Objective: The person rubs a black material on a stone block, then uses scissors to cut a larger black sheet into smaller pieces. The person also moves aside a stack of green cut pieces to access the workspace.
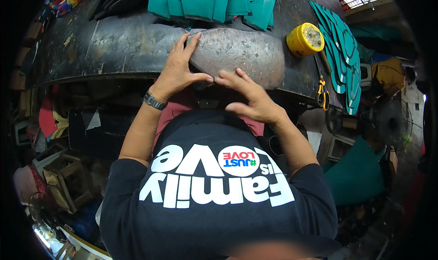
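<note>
The left hand (179, 68) spread wide at the left end of the slab (246, 50); the right hand (253, 98), also wide, was at its near edge.

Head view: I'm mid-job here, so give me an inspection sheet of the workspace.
Surface: dark tabletop, scuffed and stained.
Job's things: mottled grey slab with rounded corners, lying at the tabletop's near edge.
Clutter: overlapping teal cut pieces beyond the slab; yellow tub, teal stack and orange-handled scissors to its right.
Hands: left hand spread open at the slab's left end; right hand open at its near edge, slightly blurred, contact unclear.
Cables: none clearly made out.
Surroundings: wooden crate at left; fan and green sheet at right.
</note>
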Tool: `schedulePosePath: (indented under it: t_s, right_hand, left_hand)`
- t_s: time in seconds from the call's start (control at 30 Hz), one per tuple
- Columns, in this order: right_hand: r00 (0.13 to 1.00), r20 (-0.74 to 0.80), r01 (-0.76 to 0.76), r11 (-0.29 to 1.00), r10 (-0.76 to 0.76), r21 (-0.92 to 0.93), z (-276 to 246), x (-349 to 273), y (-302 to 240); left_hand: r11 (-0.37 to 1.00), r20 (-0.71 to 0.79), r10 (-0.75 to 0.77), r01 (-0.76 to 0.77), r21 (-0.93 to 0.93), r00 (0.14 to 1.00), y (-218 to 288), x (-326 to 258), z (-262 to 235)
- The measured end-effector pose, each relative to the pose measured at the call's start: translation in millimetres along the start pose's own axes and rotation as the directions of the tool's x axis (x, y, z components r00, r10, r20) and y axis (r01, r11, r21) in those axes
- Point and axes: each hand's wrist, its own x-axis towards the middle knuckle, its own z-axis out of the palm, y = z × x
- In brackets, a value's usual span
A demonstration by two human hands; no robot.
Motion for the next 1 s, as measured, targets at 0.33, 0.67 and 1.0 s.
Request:
schedulePosePath:
  t_s: [0.33,0.67,1.0]
  right_hand:
    - [0.923,-0.311,-0.374,0.717,0.226,-0.589,-11,53,59]
    - [0.998,0.065,-0.050,0.841,0.017,0.539,11,21,-9]
    - [0.755,-0.525,-0.652,0.530,0.393,-0.541,-16,0,48]
  left_hand:
    - [0.987,0.017,0.008,-0.005,-0.159,1.000,-8,5,-21]
    - [0.993,0.015,0.048,-0.046,-0.113,0.999,-14,7,-18]
    - [0.999,0.007,0.010,-0.010,-0.051,1.000,1,8,-4]
